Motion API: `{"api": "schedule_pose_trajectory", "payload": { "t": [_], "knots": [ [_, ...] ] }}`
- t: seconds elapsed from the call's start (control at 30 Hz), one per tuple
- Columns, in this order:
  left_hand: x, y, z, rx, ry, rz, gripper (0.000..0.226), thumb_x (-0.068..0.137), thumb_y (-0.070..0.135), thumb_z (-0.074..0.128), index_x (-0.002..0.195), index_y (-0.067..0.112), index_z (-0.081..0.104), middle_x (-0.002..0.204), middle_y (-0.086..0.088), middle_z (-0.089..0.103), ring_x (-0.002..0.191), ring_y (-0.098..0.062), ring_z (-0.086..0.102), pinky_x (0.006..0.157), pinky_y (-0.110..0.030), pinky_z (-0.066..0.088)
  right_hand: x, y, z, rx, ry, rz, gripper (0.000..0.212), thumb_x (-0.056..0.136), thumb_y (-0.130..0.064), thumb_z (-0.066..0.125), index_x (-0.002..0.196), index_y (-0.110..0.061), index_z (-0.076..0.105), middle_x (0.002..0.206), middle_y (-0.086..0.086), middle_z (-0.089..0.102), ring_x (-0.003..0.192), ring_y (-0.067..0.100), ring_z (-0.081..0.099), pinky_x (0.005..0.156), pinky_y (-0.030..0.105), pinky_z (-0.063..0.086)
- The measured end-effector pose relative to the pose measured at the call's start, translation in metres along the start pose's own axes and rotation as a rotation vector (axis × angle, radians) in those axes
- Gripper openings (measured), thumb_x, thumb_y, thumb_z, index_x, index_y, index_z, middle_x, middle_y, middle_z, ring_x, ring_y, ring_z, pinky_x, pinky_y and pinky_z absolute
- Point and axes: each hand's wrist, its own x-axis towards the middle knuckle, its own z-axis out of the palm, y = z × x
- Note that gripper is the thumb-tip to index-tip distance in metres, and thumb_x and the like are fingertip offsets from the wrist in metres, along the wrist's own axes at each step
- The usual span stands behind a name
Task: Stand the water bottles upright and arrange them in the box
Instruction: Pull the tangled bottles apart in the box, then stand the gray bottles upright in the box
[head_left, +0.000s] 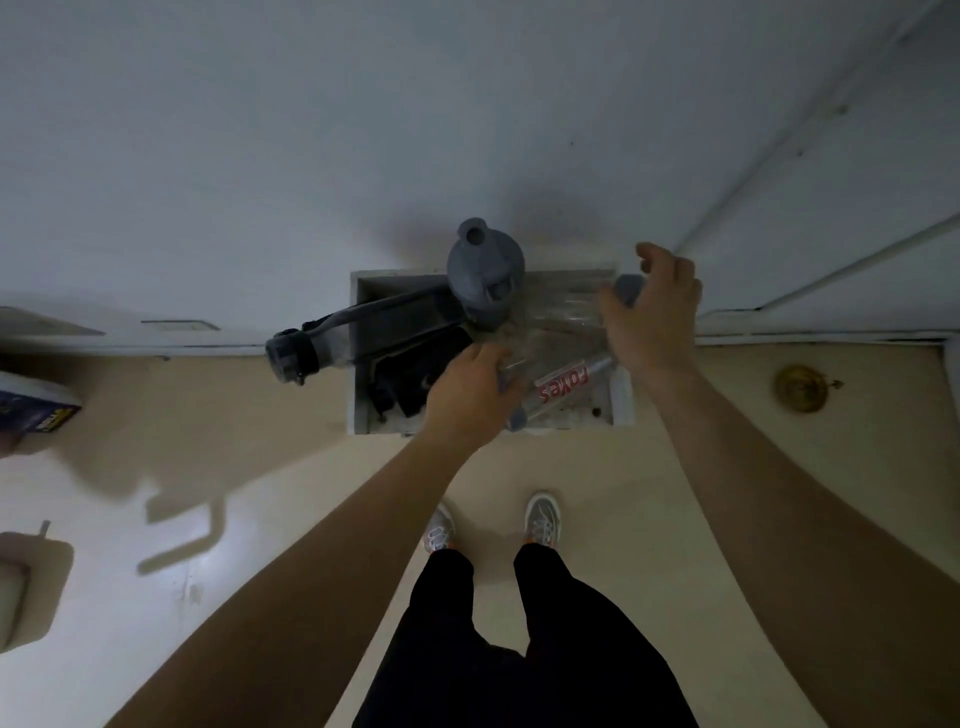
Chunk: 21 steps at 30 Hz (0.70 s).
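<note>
pretty dim room, pale grey-white wall (260, 130) up top meeting a glossy cream floor (156, 467) along a white baseboard (182, 344); white door (857, 182) on the right; small brass doorstop (801, 387) on the floor near it

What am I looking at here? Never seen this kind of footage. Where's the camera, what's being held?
One view only: a wide-angle camera worn on a person's head, looking down past bare arms to the feet. No robot.

On the floor against the wall sits a white box. Inside, a grey bottle stands upright; a dark-capped bottle leans out over the left edge; a clear red-labelled bottle lies flat.

The left hand rests on that labelled bottle. The right hand closes around a grey-capped bottle.
</note>
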Motion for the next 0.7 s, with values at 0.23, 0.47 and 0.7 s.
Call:
{"api": "schedule_pose_trajectory", "payload": {
  "t": [0.23, 0.47, 0.7],
  "knots": [
    [0.05, 0.099, 0.038, -0.302, -0.146, -0.057, 0.07, 0.086, 0.05, 0.059, 0.146, 0.021, 0.037, 0.153, -0.008, 0.035, 0.134, -0.031, 0.039, 0.104, -0.044, 0.043, 0.02, 0.066, -0.003, 0.245, -0.059, 0.465, 0.067, 0.096, -0.047, 0.052, 0.152, -0.016, 0.032, 0.155, 0.014, 0.025, 0.131, 0.032, 0.043, 0.091, 0.032, 0.04],
    [0.065, 0.122, 0.053, -0.456, -0.089, -0.155, 0.068, 0.09, 0.043, 0.063, 0.148, 0.022, 0.035, 0.161, -0.009, 0.018, 0.134, -0.029, 0.045, 0.1, -0.037, 0.042, 0.032, 0.062, 0.013, 0.718, -0.144, 0.558, 0.048, 0.093, -0.03, 0.061, 0.134, -0.015, 0.041, 0.127, 0.011, 0.056, 0.105, 0.021, 0.061, 0.072, 0.025, 0.051],
    [0.071, 0.109, 0.041, -0.884, 0.069, -0.354, 0.075, 0.08, 0.054, 0.069, 0.139, 0.018, 0.041, 0.128, -0.004, 0.058, 0.108, -0.023, 0.063, 0.093, -0.04, 0.054, 0.036, 0.03, 0.011, 0.647, -0.045, 0.194, 0.056, 0.082, -0.02, 0.073, 0.13, -0.019, 0.045, 0.128, 0.003, 0.05, 0.107, 0.018, 0.061, 0.085, 0.026, 0.058]
  ]
}}
